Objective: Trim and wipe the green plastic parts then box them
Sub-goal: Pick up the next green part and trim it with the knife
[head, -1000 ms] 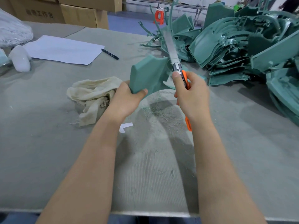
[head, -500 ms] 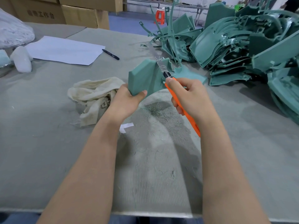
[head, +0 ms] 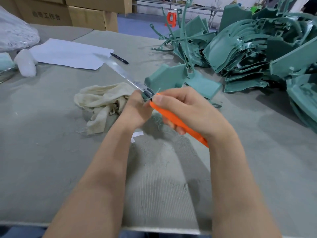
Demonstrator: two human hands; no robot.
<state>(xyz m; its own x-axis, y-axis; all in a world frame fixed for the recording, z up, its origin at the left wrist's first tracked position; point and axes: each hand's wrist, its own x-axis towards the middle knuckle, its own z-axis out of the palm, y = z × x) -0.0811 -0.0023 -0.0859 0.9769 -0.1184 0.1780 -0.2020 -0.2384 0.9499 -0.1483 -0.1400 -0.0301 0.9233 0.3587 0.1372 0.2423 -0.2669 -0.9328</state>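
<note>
On the brown cardboard box (head: 46, 16) at the far left corner I can read dark printed Chinese characters, the last three being 工作台; the ones before them are too blurred to make out. That box and the other cartons (head: 89, 16) stacked around it are shut, so I cannot tell what is in them. My left hand (head: 135, 109) grips the green plastic part (head: 166, 78) by its near lower corner and holds it up on edge above the grey worktop (head: 51, 152). It is a matte teal moulding with a raised rim and an angular flap running off to the right. My right hand (head: 187, 109) is closed round the orange handle of a utility knife (head: 178, 124), thumb pressed near the black slider. Its long, motion-blurred blade (head: 120, 69) runs up and left from the part's left edge. Thin green shavings (head: 159, 121) lie under my hands. Just left of my left hand sits a crumpled cream cloth (head: 103, 100). Farther back lie a white sheet of paper (head: 68, 54) and a black pen (head: 120, 58). A pile of green plastic parts (head: 257, 54) fills the far right.
</note>
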